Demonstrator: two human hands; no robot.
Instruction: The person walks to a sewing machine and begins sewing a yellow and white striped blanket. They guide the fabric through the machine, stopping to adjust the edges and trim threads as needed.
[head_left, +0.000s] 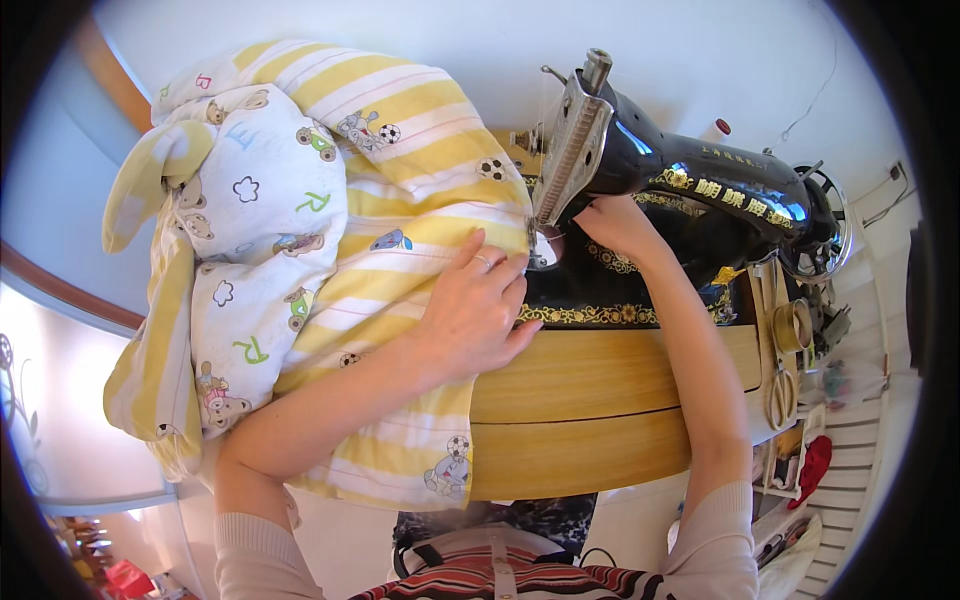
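My left hand (480, 307), with a ring on one finger, lies palm down on yellow-and-white striped fabric (420, 180), its fingertips close to the presser foot (536, 244). The cloth bears cartoon animals and footballs, and its edge reaches the foot. Beyond the needle, my right hand (616, 225) reaches under the arm of a black sewing machine (667, 161) with gold decoration. The right fingertips are hidden behind the machine head, so their hold cannot be seen. Bunched at the left is a white printed part (262, 180) of the same padded piece.
The wooden sewing table (585, 390) carries scissors (781, 397) and a roll of tape (792, 327) at its right. A thread spool (718, 130) stands behind the machine arm, and the handwheel (834, 225) is at its far right. A wall (450, 30) rises behind.
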